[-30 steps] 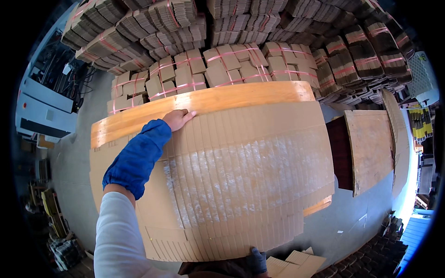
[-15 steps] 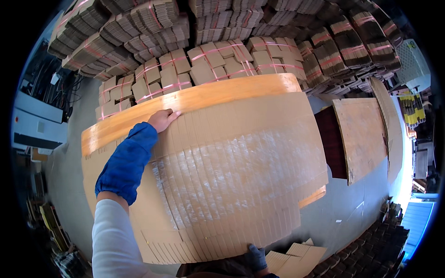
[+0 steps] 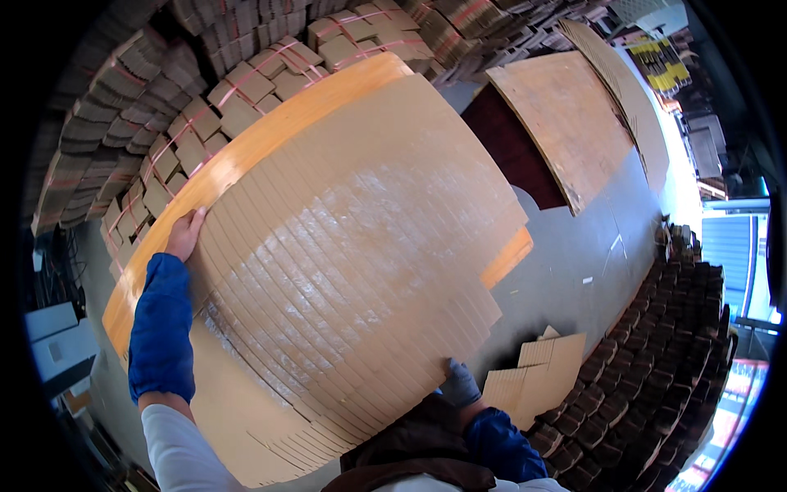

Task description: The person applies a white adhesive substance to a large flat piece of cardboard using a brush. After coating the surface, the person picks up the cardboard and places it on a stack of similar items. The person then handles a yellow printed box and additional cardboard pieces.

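Note:
Overlapping brown cardboard sheets (image 3: 410,156) lie fanned out like shingles on a wooden table (image 3: 238,156). A glossy, whitish streaked band, perhaps wet glue, runs across the sheets' exposed strips. My left hand (image 3: 187,235), bare below a blue sleeve cover, grips the sheets' far-left edge beside the table's wooden rim. At the near right edge, my right hand (image 3: 461,385) wears a grey glove. Its thumb rests over the sheets' border, with the other fingers mostly hidden beneath.
Strapped cardboard bundles (image 3: 242,86) stand stacked beyond the table. To the right is a plywood board (image 3: 566,115) on a dark-sided support. Loose cardboard pieces (image 3: 537,377) lie near my right arm, beside rows of dark stacked cardboard (image 3: 631,353). Grey floor (image 3: 566,262) runs between.
My view has turned rightward, so the table and sheets appear tilted and shifted left. More of my right forearm shows. Both hands remain at the sheets' edges.

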The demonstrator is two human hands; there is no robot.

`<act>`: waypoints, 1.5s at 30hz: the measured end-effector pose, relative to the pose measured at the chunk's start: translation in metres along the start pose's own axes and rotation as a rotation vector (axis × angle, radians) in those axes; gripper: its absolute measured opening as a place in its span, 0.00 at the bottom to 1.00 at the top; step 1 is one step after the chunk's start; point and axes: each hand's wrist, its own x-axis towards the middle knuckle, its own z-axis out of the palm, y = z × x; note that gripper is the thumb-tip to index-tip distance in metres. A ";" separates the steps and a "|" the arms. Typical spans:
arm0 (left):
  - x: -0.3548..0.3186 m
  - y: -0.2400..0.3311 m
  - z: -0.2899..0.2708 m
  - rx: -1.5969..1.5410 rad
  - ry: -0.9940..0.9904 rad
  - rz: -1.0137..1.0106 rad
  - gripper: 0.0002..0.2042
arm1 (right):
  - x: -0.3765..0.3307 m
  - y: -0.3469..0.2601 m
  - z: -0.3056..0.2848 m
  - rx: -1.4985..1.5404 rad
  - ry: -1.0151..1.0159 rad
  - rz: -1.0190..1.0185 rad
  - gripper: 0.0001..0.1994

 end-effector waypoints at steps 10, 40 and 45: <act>-0.005 0.014 -0.005 -0.066 0.019 -0.022 0.28 | -0.004 0.001 -0.003 -0.242 0.060 -0.073 0.30; -0.013 -0.024 -0.029 -0.004 0.081 -0.151 0.31 | 0.024 -0.029 0.044 -0.234 -0.029 -0.117 0.31; -0.018 -0.038 -0.036 -0.011 0.103 -0.188 0.33 | 0.044 -0.044 0.058 -0.320 -0.040 -0.135 0.29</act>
